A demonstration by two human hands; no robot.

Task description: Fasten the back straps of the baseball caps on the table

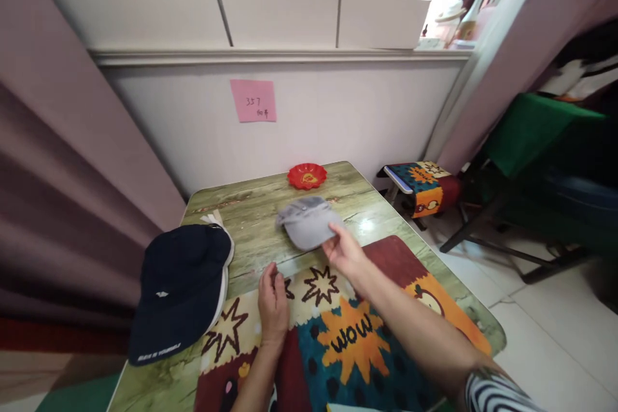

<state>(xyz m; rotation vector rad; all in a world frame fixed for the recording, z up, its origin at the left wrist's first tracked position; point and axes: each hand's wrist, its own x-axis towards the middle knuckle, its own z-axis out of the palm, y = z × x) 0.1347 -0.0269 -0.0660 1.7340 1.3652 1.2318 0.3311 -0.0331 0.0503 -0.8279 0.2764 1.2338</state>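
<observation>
My right hand pinches the brim of a grey baseball cap, thumb on top and fingers beneath. The cap is at the middle of the table, its brim toward me; whether it touches the tabletop I cannot tell. Over the colourful mat, my left hand is held with its fingers extended and holds nothing. To its left lies a navy baseball cap with a white edge showing along its right side, resting at the table's left edge.
A red scalloped dish stands at the back of the green wood-patterned table. Behind it, a pink note is stuck on the white wall. To the right are a cloth-covered stool and a dark chair frame.
</observation>
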